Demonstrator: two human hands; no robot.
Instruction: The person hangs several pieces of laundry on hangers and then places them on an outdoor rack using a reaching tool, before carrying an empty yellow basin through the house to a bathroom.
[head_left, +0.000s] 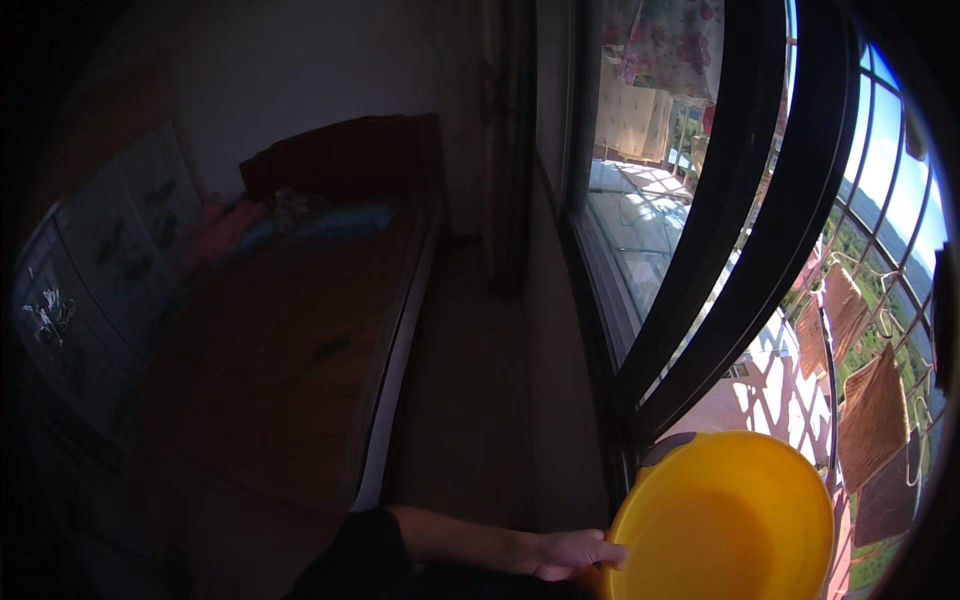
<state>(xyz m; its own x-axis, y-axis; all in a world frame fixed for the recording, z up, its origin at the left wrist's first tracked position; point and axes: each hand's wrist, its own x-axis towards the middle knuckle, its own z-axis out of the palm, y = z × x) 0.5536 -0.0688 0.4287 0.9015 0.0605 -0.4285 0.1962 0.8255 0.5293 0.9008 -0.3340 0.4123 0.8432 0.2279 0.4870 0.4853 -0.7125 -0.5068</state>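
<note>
My left hand (574, 553) grips the left rim of a yellow plastic basin (806, 495), with the thumb over the edge and the fingers hidden behind it. The basin is tilted so that I look into its round inside, where no contents show. Its lower part is cut off by the bottom of the picture. The bare forearm comes out of a dark sleeve (360, 551). My right hand is out of view.
Beside the basin stands a dark door or window frame (806, 187). Beyond it, cloths (874, 420) hang by a barred grille (870, 165) on a sunlit balcony. Indoors, a bed (285, 360) with a wooden headboard (352, 154) stands left of a narrow dark floor strip (457, 390).
</note>
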